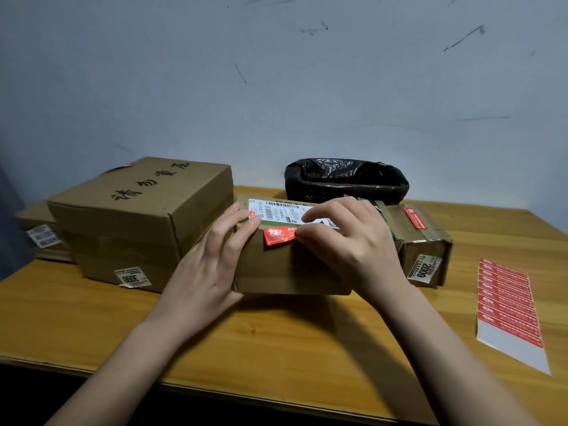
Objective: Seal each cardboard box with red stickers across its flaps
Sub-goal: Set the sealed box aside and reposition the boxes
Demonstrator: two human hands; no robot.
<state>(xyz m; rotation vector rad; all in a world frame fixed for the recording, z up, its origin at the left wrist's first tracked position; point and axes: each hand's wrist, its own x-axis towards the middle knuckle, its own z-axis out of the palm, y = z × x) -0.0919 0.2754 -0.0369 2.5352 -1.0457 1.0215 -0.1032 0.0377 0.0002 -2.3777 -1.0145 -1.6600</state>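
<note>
Head view: bin w/ crinkled black bag liner stands at back of the wood table; inside not visible. Middle box is closed, white label on top. Left hand lies flat, fingers spread open, against box's left corner. Right hand presses a red sticker w/ fingertips on the top front edge. Big box touches on left, small box on right. Sticker sheet lies flat at right, apart from the boxes. Front of table is free.
</note>
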